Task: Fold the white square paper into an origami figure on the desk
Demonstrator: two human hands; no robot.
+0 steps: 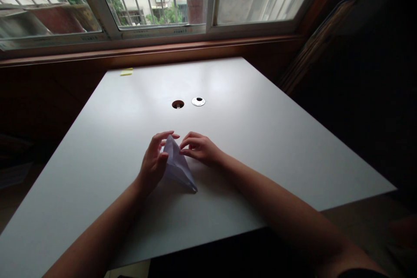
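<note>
A folded sheet of white paper (pixel 177 163) stands tilted over the near middle of the table, its peak up between my hands and one corner pointing down to the right. My left hand (pixel 155 158) is curved round the paper's left side, thumb on the near face and fingers behind the peak. From the right, my right hand (pixel 200 147) pinches the paper's right edge between thumb and fingertips. The fingers behind the paper are partly hidden.
The white table (pixel 260 139) has a round cable hole (pixel 177 104) with a loose round cover (pixel 198 101) beside it. Yellow strips (pixel 127 71) lie at the far left edge. A barred window (pixel 163 0) stands behind the table.
</note>
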